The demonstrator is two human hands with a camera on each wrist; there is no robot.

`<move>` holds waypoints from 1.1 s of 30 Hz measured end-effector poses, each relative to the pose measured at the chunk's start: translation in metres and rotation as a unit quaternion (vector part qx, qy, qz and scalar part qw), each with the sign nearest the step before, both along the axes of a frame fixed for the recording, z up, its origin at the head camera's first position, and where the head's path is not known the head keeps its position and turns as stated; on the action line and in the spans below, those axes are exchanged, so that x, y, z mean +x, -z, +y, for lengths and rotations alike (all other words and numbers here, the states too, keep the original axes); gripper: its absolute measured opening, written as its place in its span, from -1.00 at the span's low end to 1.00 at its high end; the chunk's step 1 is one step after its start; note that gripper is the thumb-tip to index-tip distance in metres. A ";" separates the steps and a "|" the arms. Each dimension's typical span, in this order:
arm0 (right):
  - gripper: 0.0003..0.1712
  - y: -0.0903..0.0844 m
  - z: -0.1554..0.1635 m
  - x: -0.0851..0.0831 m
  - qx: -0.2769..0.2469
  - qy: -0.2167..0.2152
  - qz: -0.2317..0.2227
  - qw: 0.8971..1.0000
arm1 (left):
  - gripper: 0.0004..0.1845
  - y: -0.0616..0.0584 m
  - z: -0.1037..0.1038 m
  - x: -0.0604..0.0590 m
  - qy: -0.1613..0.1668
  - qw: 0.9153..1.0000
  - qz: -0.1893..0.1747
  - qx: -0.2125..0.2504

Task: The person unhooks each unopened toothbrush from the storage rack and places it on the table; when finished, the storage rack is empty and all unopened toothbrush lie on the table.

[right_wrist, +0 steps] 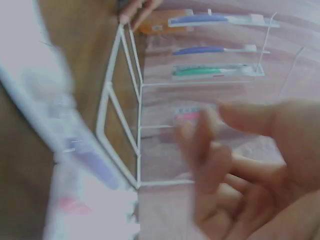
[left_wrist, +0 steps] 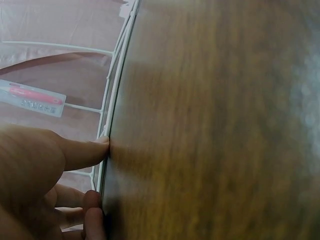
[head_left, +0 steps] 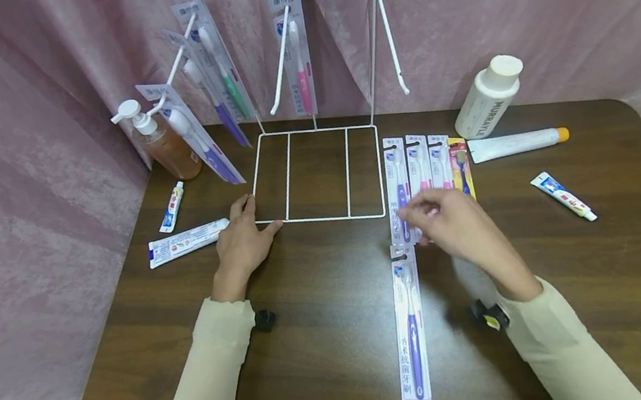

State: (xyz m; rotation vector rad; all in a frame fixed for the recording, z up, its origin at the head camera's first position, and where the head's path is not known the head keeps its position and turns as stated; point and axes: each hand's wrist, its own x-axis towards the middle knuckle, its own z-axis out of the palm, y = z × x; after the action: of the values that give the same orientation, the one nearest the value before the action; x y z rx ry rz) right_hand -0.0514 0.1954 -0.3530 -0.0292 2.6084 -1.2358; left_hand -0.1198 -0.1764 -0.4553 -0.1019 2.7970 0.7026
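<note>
My left hand (head_left: 243, 240) rests at the front left corner of a white wire rack (head_left: 323, 218), its thumb touching the front wire. Over a row of packaged toothbrushes on the table is my right hand (head_left: 453, 219), thumb and index finger close together with nothing visible between them. It partly covers a purple toothbrush pack (head_left: 394, 156) and its neighbours, pink-handled packs (head_left: 417, 157). Closer to me lies another purple toothbrush pack (head_left: 412, 330). Purple and green toothbrush packs (head_left: 224, 71) hang on the rack's left hook; a pink one (head_left: 303, 87) hangs on the middle hook.
A pump bottle (head_left: 171, 152) stands behind the rack's left side. Toothpaste tubes lie left (head_left: 189, 241) and right (head_left: 563, 196). A white bottle (head_left: 489, 98) stands back right, behind an orange-capped tube (head_left: 516, 144). Pink curtain (head_left: 574, 4) hangs along the table's back edge.
</note>
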 end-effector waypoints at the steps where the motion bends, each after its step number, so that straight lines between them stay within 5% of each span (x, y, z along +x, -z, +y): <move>1: -0.68 -0.002 -0.007 -0.015 -0.023 0.016 0.035 0.999 | 0.02 0.002 -0.001 0.000 -0.003 1.000 0.001 0.003; 6: -0.62 -0.007 -0.045 -0.098 -0.143 0.068 0.153 0.975 | 0.03 0.006 -0.001 -0.001 -0.003 1.000 -0.003 0.006; 10: -0.47 -0.015 -0.073 -0.152 -0.169 0.061 0.161 0.970 | 0.03 0.005 -0.002 0.001 -0.010 1.000 0.000 0.011; 14: -0.46 -0.023 -0.094 -0.184 -0.157 0.057 0.176 0.970 | 0.01 0.004 0.000 0.004 -0.007 1.000 -0.002 0.008; 22: -0.71 -0.037 -0.116 -0.205 -0.214 0.063 0.174 0.959 | 0.01 0.006 0.003 0.008 -0.008 1.000 -0.001 0.014; 27: -0.78 -0.042 -0.123 -0.207 -0.197 0.057 0.174 0.963 | 0.02 0.007 -0.001 0.004 -0.011 1.000 0.012 0.007; 33: -0.79 -0.045 -0.123 -0.204 -0.210 0.070 0.212 0.952 | 0.02 0.002 -0.001 0.001 -0.010 1.000 0.003 0.011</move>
State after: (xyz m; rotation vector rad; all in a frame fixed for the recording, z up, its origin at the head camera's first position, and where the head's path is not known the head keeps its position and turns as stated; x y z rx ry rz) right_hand -0.2558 0.0727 -0.3080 -0.2151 2.6598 -2.0148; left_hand -0.1188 -0.1771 -0.4577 -0.1246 2.7971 0.7403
